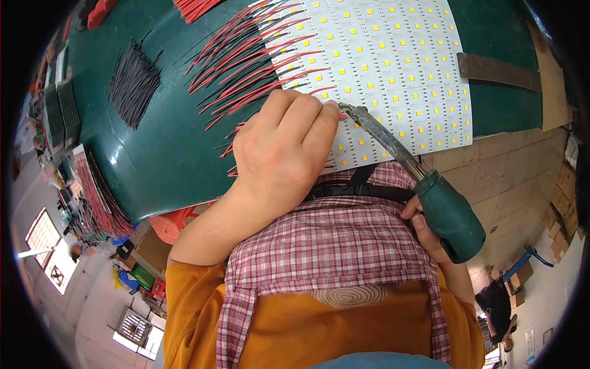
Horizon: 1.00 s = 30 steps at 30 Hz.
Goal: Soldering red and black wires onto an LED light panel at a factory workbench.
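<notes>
A white LED board (424, 74) with rows of yellow chips lies on the green table. Red and black wires (246, 67) run along its left edge, several with their ends on the board. My left hand (279, 141) is closed in a pinch over the board's lower left; a short red bit of wire shows beside its fingertips, the rest hidden under the hand. My right hand (424, 230) grips the green handle of a soldering iron (390, 144), partly hidden behind it. The iron's tip meets the spot right at my left fingertips.
A pile of black wires (134, 86) lies on the green table (178, 147) at the left. Bundled red and black wires (101, 190) hang at its left edge. A brown strip (499, 72) crosses the board's right edge. Below the table is a red plastic stool (172, 224).
</notes>
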Each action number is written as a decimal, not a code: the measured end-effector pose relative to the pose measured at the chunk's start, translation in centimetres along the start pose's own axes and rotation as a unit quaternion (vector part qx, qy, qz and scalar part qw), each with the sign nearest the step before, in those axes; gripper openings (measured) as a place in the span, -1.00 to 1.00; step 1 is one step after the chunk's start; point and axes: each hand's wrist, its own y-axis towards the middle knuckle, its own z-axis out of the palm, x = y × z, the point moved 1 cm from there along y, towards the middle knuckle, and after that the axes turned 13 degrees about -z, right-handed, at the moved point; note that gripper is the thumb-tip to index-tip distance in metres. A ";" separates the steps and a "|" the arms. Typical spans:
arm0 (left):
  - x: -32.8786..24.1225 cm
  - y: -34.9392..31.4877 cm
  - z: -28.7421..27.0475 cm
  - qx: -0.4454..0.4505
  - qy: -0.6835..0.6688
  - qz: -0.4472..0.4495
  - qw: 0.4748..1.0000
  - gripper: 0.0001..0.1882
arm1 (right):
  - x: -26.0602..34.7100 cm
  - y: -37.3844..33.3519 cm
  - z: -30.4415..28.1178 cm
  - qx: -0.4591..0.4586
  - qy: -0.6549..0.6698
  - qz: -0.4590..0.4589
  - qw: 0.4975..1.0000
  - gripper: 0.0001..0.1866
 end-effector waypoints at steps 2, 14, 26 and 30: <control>-0.1 0.0 0.2 -0.021 0.018 0.008 1.000 -0.80 | -0.7 -0.4 0.0 0.015 -0.048 -0.011 0.999 -0.79; 0.1 -0.1 -0.2 0.010 -0.010 -0.015 1.000 -0.78 | 0.1 -0.2 -0.1 -0.065 0.140 -0.033 0.987 -0.66; -0.4 -1.6 -0.2 -0.017 -0.036 -0.006 0.999 -0.76 | -0.2 -0.4 0.2 -0.067 0.002 -0.032 0.997 -0.74; -0.4 -1.7 0.0 -0.016 -0.020 0.001 1.000 -0.77 | -0.4 -0.6 0.5 -0.090 0.002 -0.022 0.996 -0.80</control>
